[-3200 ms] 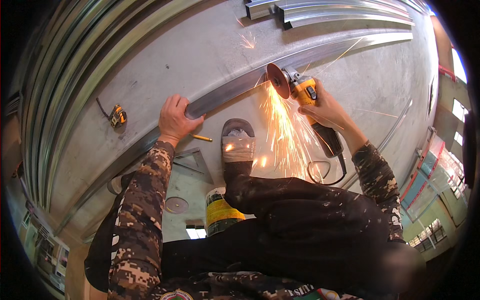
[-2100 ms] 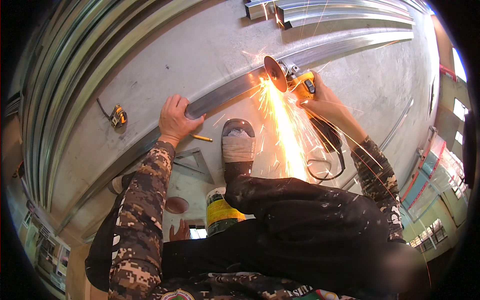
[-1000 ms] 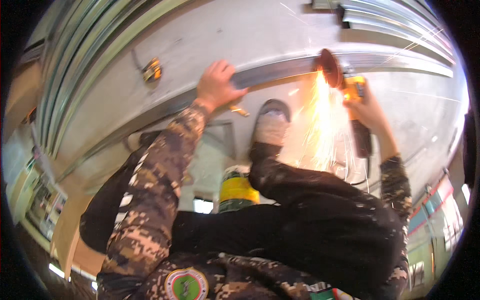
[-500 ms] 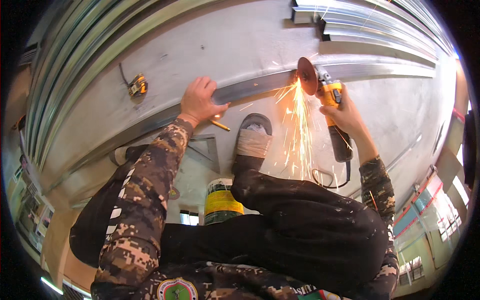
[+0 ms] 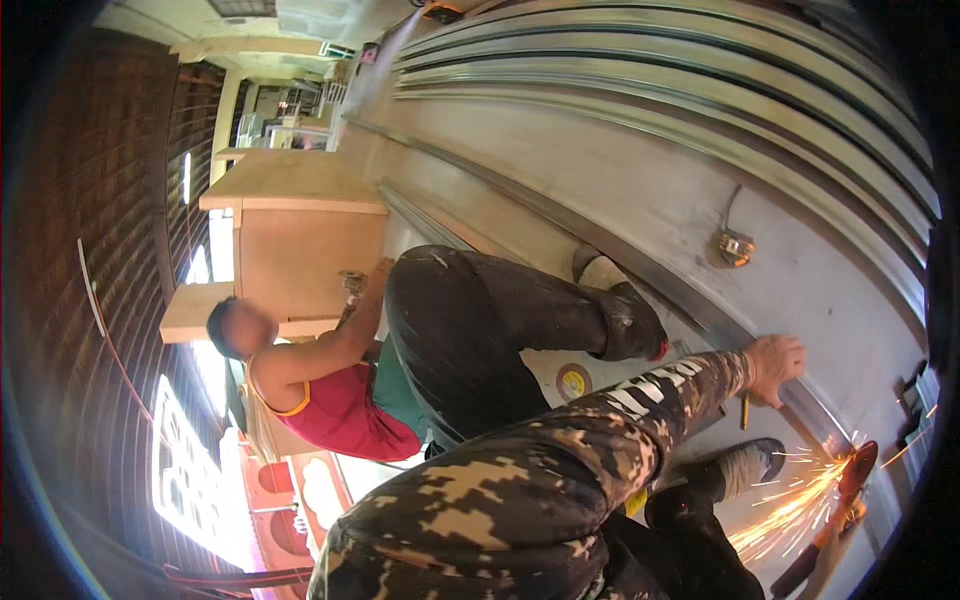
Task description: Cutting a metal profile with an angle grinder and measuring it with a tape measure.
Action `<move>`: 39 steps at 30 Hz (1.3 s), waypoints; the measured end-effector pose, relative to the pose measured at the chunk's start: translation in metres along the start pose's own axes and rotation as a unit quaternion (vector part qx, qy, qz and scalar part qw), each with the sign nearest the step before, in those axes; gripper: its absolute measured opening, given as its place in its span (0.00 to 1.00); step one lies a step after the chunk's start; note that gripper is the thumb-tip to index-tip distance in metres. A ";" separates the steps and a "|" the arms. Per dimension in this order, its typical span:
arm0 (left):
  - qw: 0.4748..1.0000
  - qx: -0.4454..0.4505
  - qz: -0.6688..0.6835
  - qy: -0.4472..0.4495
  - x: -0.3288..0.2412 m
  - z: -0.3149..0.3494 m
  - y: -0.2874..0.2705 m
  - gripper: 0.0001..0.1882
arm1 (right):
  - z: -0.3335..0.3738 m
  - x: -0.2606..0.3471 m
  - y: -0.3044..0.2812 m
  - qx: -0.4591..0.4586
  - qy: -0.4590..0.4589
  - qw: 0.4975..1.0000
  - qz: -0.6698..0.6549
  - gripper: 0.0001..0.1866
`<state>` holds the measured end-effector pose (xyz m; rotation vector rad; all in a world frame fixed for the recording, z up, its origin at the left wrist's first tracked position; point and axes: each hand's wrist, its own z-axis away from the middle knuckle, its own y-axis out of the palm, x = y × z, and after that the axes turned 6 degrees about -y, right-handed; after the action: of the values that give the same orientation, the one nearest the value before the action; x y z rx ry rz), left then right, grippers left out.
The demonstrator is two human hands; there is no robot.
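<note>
My left hand (image 5: 776, 368) grips a long grey metal profile (image 5: 700, 308) lying on the floor, its fingers over the far edge. Toward the lower right rim, my right hand (image 5: 832, 556) holds an angle grinder (image 5: 851, 516), partly dark and blurred there. Its reddish-brown disc (image 5: 859, 466) meets the profile, and bright sparks (image 5: 800, 508) spray toward my shoe. A yellow pencil (image 5: 745, 412) lies close to my left hand. Beyond the profile rests a yellow and black tape measure (image 5: 736, 248).
Long metal profiles (image 5: 640, 50) lie in rows at the far side. To my left, a person in a red sleeveless top (image 5: 335, 412) crouches by a wooden cabinet (image 5: 310, 250). A round disc (image 5: 573, 382) lies on the floor near my knee.
My view has swung left, bringing the other person and the cabinet in and pushing the grinder to the right rim. Both hands keep their holds, and sparks still fly.
</note>
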<state>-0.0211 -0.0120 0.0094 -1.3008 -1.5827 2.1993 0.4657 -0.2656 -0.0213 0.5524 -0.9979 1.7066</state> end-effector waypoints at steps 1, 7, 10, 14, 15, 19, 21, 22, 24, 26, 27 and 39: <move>1.000 -0.002 0.001 0.003 0.004 -0.007 -0.005 0.28 | -0.013 -0.004 -0.009 0.037 -0.054 0.995 0.071 0.40; 1.000 -0.005 -0.003 0.008 0.000 -0.015 0.010 0.30 | -0.040 -0.032 -0.009 -0.005 -0.057 0.998 -0.002 0.41; 1.000 0.000 -0.010 0.012 0.001 -0.015 0.015 0.30 | -0.034 -0.038 -0.020 -0.027 -0.047 0.998 0.019 0.41; 1.000 -0.018 -0.012 0.004 0.003 -0.013 0.015 0.30 | -0.020 -0.028 -0.019 -0.062 -0.029 0.997 0.040 0.41; 1.000 -0.019 -0.011 0.006 0.003 -0.014 0.014 0.30 | -0.019 -0.026 -0.022 -0.071 -0.027 0.996 0.046 0.41; 1.000 -0.014 -0.011 0.006 0.001 -0.013 0.013 0.32 | -0.009 -0.002 -0.015 -0.087 0.009 0.996 -0.005 0.41; 1.000 0.008 -0.015 -0.006 -0.004 -0.009 0.015 0.33 | 0.002 0.033 0.001 -0.087 0.046 0.993 -0.063 0.41; 0.998 0.022 -0.048 -0.036 -0.011 -0.009 0.018 0.34 | 0.008 0.043 0.004 -0.116 0.056 0.989 -0.070 0.41; 0.994 0.036 -0.078 -0.062 -0.020 -0.013 0.022 0.36 | 0.015 0.055 0.007 -0.149 0.067 0.984 -0.076 0.40; 0.982 0.094 -0.130 -0.098 -0.021 -0.021 0.022 0.37 | 0.022 0.065 0.008 -0.153 0.070 0.982 -0.090 0.41; 0.982 0.094 -0.131 -0.097 -0.019 -0.024 0.022 0.37 | 0.025 0.069 0.011 -0.154 0.071 0.981 -0.098 0.41; 0.983 0.172 -0.035 -0.058 -0.028 -0.045 0.021 0.12 | 0.079 0.094 0.003 -0.176 0.078 0.959 -0.206 0.37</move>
<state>0.0354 -0.0053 0.0040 -1.0191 -1.1867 2.4032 0.4215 -0.2803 0.0923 0.3536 -0.9662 1.1509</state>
